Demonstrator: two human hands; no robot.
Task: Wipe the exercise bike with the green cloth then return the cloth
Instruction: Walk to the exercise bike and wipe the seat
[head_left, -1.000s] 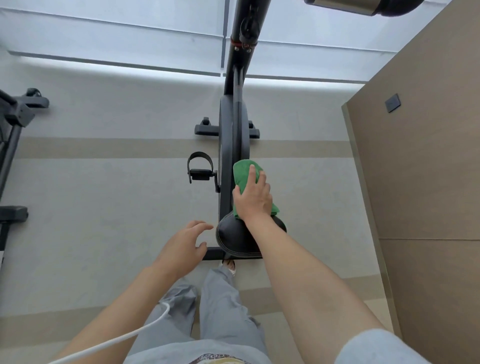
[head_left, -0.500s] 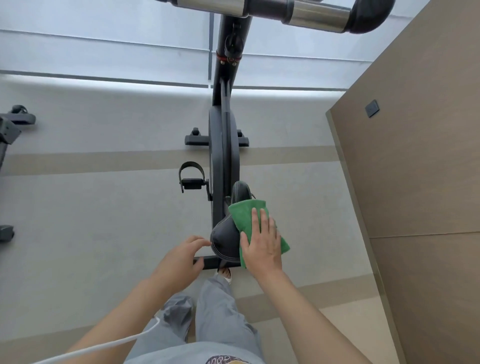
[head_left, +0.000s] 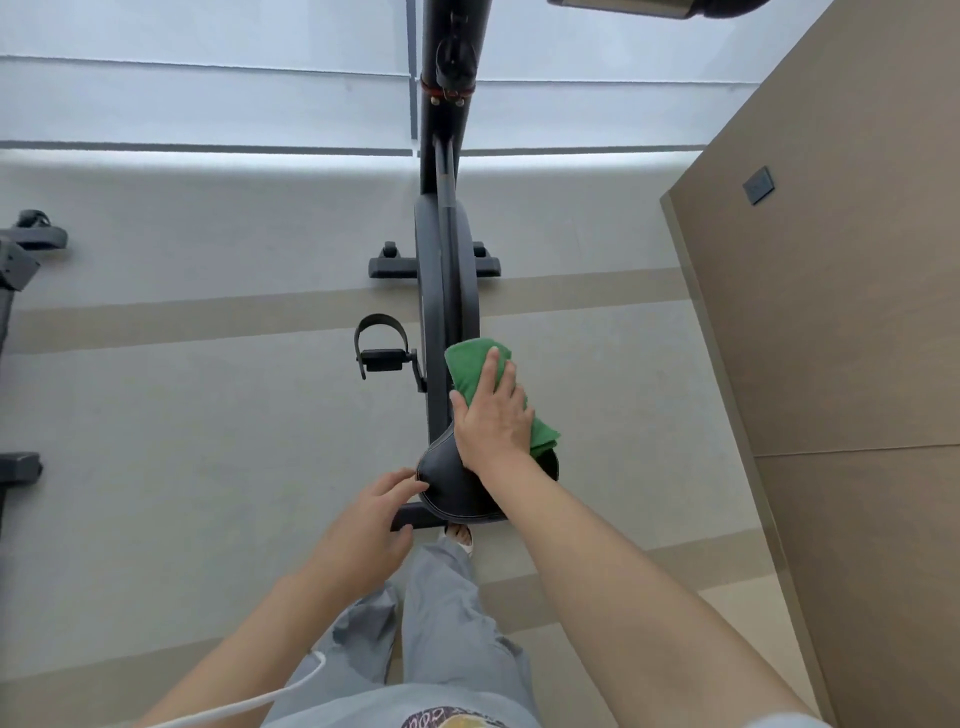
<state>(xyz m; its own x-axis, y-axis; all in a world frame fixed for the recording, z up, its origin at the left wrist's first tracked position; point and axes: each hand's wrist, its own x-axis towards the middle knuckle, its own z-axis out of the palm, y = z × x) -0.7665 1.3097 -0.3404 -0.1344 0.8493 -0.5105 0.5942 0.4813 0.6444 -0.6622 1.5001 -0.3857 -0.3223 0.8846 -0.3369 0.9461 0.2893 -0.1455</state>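
Right hand (head_left: 493, 423), fingers flat, presses green cloth (head_left: 470, 366) on saddle (head_left: 452, 483) nose — exercise bike (head_left: 441, 270) runs near-to-far, handlebars far; left hand (head_left: 363, 530) loosely open beside saddle.

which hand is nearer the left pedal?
Left. The left hand sits below the pedal, fingertips at the saddle edge. The right hand presses the green cloth across the frame.

No text, label or number can be read; the print on the person's shirt (head_left: 447, 719) is cut off
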